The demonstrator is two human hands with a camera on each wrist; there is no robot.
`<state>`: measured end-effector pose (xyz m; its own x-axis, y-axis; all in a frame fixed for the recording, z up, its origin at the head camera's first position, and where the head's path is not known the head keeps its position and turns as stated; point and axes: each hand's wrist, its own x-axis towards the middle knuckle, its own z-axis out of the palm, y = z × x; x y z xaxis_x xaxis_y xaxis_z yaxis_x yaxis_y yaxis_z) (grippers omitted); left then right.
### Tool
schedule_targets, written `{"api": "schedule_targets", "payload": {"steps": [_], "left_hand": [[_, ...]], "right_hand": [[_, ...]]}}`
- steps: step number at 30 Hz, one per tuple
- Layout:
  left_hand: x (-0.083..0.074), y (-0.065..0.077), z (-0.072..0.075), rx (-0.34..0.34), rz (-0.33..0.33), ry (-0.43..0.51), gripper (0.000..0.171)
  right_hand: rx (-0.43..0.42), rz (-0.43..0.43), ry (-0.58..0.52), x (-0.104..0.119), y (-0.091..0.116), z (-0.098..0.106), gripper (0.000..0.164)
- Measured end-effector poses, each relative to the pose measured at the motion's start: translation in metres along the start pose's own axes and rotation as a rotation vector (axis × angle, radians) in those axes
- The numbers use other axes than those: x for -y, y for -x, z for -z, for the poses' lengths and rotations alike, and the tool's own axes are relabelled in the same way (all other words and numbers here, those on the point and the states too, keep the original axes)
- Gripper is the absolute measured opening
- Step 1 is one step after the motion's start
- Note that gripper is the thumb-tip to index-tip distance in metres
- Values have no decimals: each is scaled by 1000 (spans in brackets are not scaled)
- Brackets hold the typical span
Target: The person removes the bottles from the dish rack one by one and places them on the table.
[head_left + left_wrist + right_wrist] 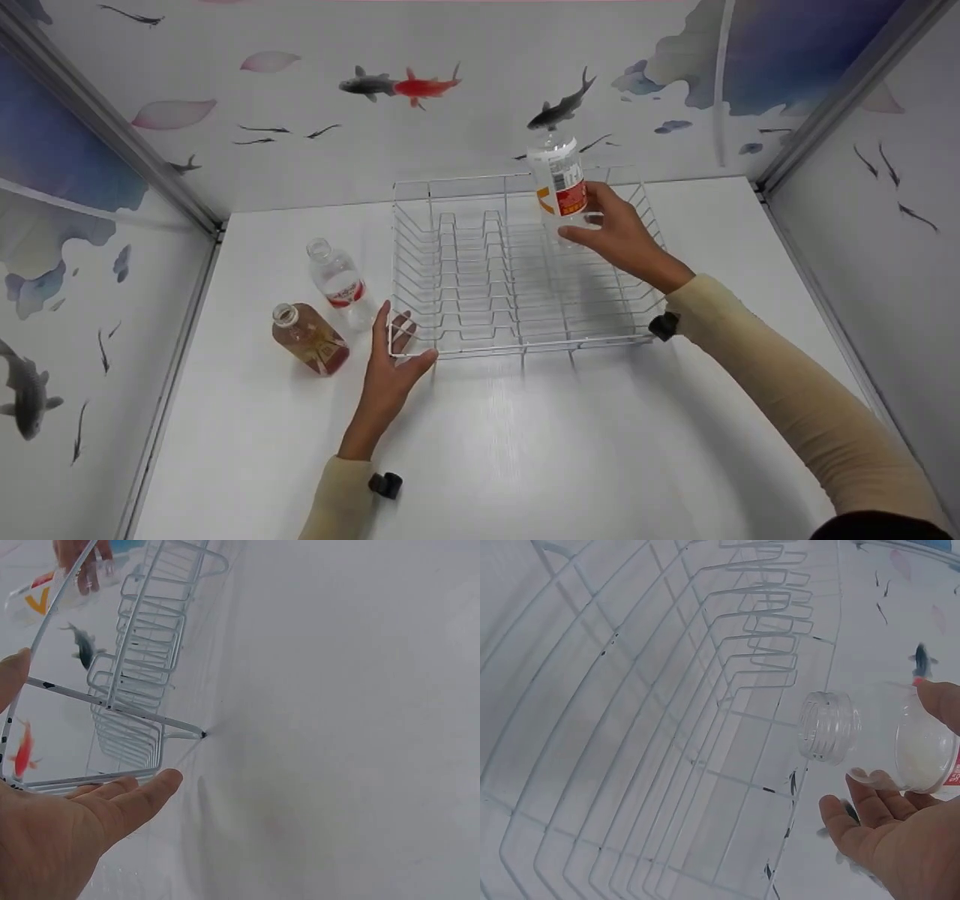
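My right hand (619, 232) grips a clear plastic bottle (559, 187) with a red, white and yellow label. The bottle is upside down above the right part of a white wire dish rack (506, 349). Its uncapped, threaded neck (829, 727) shows in the right wrist view, pointing towards the wires. At the rack's near left corner, my left hand (390, 375) rests with fingers extended along the outside of the left side and the thumb at the front. In the left wrist view, those straight fingers (131, 802) lie along the rack's edge.
Left of the rack stand two uncapped bottles: a clear one (341, 281) with a red and white label, close to the left fingers, and a reddish-brown one (311, 341). The white table (510, 450) is enclosed by fish-printed panels (465, 142) at the back and sides.
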<state>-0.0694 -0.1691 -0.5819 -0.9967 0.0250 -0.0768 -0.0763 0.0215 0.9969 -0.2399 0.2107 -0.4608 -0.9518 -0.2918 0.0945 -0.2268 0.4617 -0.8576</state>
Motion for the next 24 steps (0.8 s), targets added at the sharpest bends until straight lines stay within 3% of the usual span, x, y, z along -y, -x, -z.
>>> {"api": "schedule_targets", "payload": {"steps": [24], "left_hand": [[2,-1,2,15,-15,19,110]], "right_hand": [[42,111,25,3,71,15,75]]}}
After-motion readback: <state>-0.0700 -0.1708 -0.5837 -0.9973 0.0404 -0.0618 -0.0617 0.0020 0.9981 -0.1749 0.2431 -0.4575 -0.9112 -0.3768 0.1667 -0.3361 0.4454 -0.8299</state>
